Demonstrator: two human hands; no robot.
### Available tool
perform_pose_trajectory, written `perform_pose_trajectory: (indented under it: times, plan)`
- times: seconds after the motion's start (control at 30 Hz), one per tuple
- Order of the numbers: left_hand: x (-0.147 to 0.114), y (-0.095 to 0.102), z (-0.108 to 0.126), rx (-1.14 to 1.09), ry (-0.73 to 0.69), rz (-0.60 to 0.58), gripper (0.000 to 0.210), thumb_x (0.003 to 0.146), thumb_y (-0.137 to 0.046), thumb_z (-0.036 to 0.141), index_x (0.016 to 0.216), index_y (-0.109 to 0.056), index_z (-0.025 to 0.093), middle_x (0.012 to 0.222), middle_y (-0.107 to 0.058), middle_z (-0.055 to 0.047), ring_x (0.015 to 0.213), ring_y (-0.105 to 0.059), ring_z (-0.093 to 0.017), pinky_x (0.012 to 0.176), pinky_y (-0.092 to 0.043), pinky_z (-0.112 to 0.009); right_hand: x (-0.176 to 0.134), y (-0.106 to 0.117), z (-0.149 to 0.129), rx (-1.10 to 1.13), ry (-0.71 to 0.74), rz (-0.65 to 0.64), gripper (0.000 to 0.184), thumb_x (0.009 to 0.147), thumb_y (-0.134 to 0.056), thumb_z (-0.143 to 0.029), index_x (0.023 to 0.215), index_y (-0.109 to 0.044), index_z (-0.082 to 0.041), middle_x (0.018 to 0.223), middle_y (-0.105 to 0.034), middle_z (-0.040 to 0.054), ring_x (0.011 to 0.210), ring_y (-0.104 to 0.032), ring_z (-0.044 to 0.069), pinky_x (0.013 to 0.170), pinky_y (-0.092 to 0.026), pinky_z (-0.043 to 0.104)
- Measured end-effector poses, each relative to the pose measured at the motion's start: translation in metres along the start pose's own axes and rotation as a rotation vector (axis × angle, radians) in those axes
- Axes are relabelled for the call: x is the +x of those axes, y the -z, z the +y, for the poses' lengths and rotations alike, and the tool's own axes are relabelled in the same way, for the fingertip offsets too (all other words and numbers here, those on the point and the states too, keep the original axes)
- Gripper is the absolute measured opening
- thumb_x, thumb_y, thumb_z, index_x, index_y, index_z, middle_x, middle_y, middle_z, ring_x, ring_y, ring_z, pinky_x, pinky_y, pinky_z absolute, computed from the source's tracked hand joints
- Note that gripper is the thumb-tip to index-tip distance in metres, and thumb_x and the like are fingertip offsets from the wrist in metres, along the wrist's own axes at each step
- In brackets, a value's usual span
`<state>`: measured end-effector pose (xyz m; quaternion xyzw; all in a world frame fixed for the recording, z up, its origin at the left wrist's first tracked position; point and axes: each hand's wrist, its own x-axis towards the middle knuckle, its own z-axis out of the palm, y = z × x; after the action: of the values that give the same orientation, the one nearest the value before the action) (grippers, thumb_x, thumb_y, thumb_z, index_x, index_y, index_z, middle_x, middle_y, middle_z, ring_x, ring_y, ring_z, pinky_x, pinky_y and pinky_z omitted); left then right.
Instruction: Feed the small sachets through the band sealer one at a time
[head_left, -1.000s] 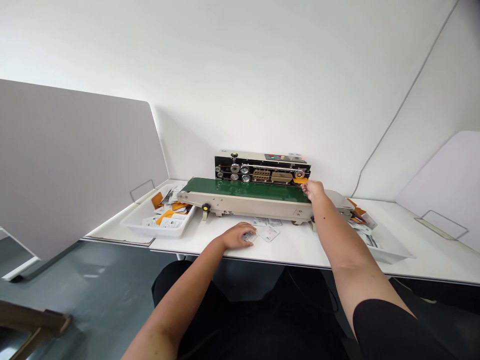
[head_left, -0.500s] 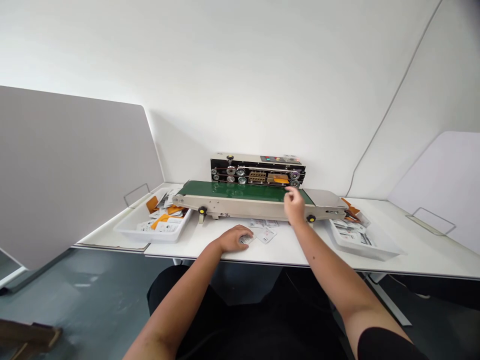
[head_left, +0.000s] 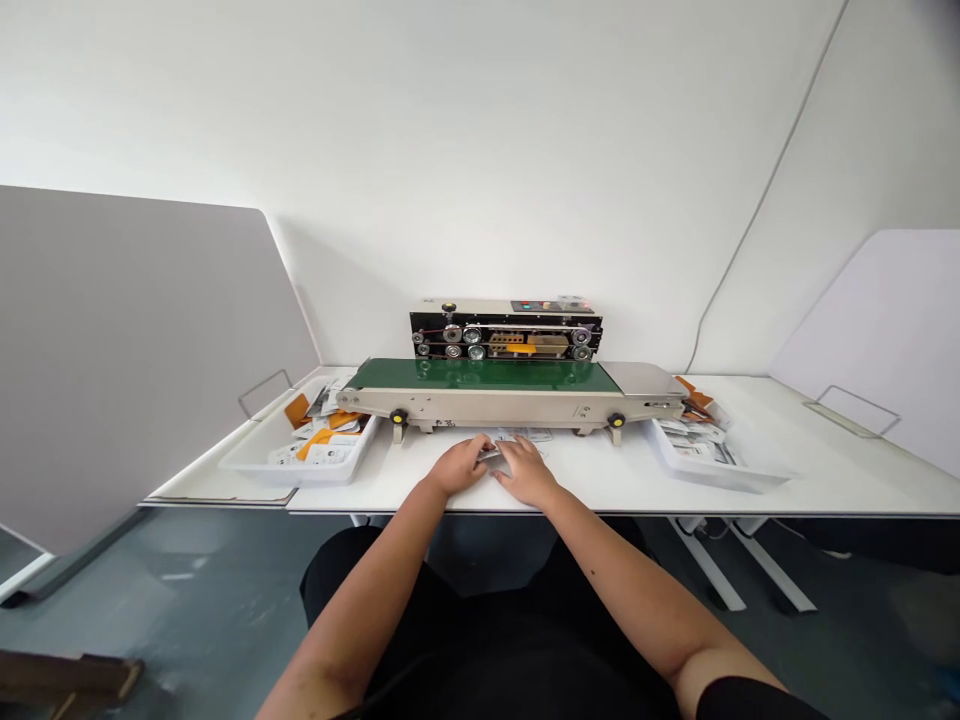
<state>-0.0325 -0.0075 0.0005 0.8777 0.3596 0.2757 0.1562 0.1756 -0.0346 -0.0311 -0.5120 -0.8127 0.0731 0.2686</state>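
My left hand (head_left: 459, 467) is closed on a small white printed packet (head_left: 490, 454) just above the table's front part. From the other side my right hand (head_left: 528, 471) meets it, fingers curled at the packet's right edge; the fingertips partly hide the packet. Just beyond the hands, more flat white packets (head_left: 531, 434) lie on the table, partly under the conveyor. Behind stands a band sealing machine (head_left: 506, 308) with a green conveyor belt (head_left: 480, 375). An orange packet (head_left: 521, 349) sits in its sealing slot.
A white plastic bin (head_left: 247, 455) of orange and white packets stands left of the conveyor. Another bin (head_left: 750, 478) with packets is at the right. Black-yellow knobs (head_left: 616, 420) stick out at the conveyor's front. Grey partition panels (head_left: 150, 350) flank the white table (head_left: 600, 490).
My right hand has come down from the conveyor's right end to the packet at my left hand. The orange packet has moved left through the sealer. The view has shifted slightly.
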Motion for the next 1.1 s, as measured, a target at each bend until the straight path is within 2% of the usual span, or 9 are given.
perform_pose_trajectory:
  times: [0.17, 0.33, 0.47, 0.57, 0.67, 0.73, 0.8, 0.97, 1.1]
  plan:
    - [0.008, 0.003, -0.01, -0.003, -0.111, 0.104, 0.023, 0.089, -0.054, 0.017, 0.106, -0.068, 0.021, 0.107, -0.068, -0.01, 0.105, -0.059, -0.026, 0.1, -0.043, -0.041, 0.0, -0.001, 0.006, 0.069, -0.056, 0.063, 0.068, 0.085, -0.063, -0.035, 0.149, -0.043, -0.024, 0.148, -0.048, 0.0089, 0.146, -0.027, 0.032, 0.119, -0.026, 0.049]
    - [0.007, 0.006, -0.018, -0.246, 0.063, 0.234, 0.015, 0.09, -0.059, 0.032, 0.097, -0.066, 0.02, 0.094, -0.068, -0.006, 0.092, -0.061, -0.022, 0.087, -0.048, -0.034, 0.004, 0.002, 0.011, 0.212, -0.132, 0.175, 0.059, 0.085, -0.061, -0.032, 0.142, -0.052, -0.022, 0.141, -0.055, 0.0107, 0.14, -0.037, 0.031, 0.117, -0.03, 0.049]
    - [0.006, 0.001, -0.016, -0.456, 0.156, 0.096, 0.023, 0.084, -0.067, 0.04, 0.089, -0.059, 0.019, 0.081, -0.065, 0.0, 0.079, -0.06, -0.018, 0.073, -0.048, -0.027, 0.006, 0.005, 0.014, 0.389, -0.022, 0.181, 0.034, 0.086, -0.061, -0.034, 0.116, -0.07, -0.022, 0.123, -0.067, 0.009, 0.13, -0.049, 0.029, 0.111, -0.038, 0.046]
    - [0.007, 0.001, -0.012, -0.484, 0.127, 0.033, 0.028, 0.083, -0.068, 0.045, 0.083, -0.058, 0.019, 0.081, -0.065, 0.0, 0.079, -0.06, -0.018, 0.074, -0.048, -0.027, 0.004, 0.005, 0.016, 0.548, -0.092, 0.184, 0.029, 0.089, -0.057, -0.038, 0.106, -0.072, -0.019, 0.105, -0.073, 0.0084, 0.104, -0.065, 0.026, 0.095, -0.049, 0.041]
    - [0.007, 0.002, -0.011, -0.534, 0.127, 0.053, 0.031, 0.085, -0.066, 0.048, 0.092, -0.06, 0.018, 0.086, -0.067, -0.002, 0.08, -0.061, -0.018, 0.075, -0.049, -0.028, 0.001, 0.004, 0.016, 0.689, -0.209, 0.128, 0.031, 0.089, -0.055, -0.04, 0.105, -0.07, -0.017, 0.081, -0.073, 0.0047, 0.077, -0.068, 0.021, 0.077, -0.052, 0.034]
    - [0.007, 0.001, -0.012, -0.592, 0.146, 0.079, 0.037, 0.085, -0.066, 0.049, 0.103, -0.059, 0.018, 0.085, -0.067, -0.002, 0.075, -0.061, -0.017, 0.072, -0.049, -0.028, 0.001, 0.003, 0.015, 0.711, -0.238, 0.061, 0.028, 0.086, -0.059, -0.037, 0.101, -0.07, -0.017, 0.073, -0.071, 0.003, 0.069, -0.066, 0.02, 0.071, -0.051, 0.031]
    - [0.007, -0.001, -0.015, -0.633, 0.167, 0.118, 0.043, 0.084, -0.067, 0.05, 0.111, -0.058, 0.018, 0.082, -0.066, -0.002, 0.068, -0.06, -0.016, 0.067, -0.049, -0.028, 0.001, 0.003, 0.015, 0.699, -0.235, 0.037, 0.026, 0.084, -0.062, -0.036, 0.098, -0.071, -0.017, 0.074, -0.071, 0.0031, 0.071, -0.066, 0.019, 0.071, -0.051, 0.03]
    - [0.007, -0.004, -0.021, -0.615, 0.175, 0.17, 0.046, 0.085, -0.064, 0.052, 0.113, -0.065, 0.015, 0.088, -0.069, -0.006, 0.074, -0.062, -0.017, 0.067, -0.049, -0.028, 0.0, 0.007, 0.013, 0.772, -0.184, 0.215, 0.038, 0.086, -0.058, -0.04, 0.118, -0.066, -0.022, 0.093, -0.07, 0.0033, 0.085, -0.064, 0.018, 0.078, -0.051, 0.029]
    - [0.007, -0.005, -0.024, -0.605, 0.191, 0.143, 0.048, 0.085, -0.064, 0.053, 0.114, -0.066, 0.016, 0.085, -0.069, -0.005, 0.074, -0.063, -0.018, 0.066, -0.05, -0.028, -0.004, 0.009, 0.01, 0.76, -0.161, 0.21, 0.032, 0.085, -0.058, -0.037, 0.112, -0.069, -0.023, 0.084, -0.067, 0.0006, 0.074, -0.061, 0.016, 0.072, -0.05, 0.028]
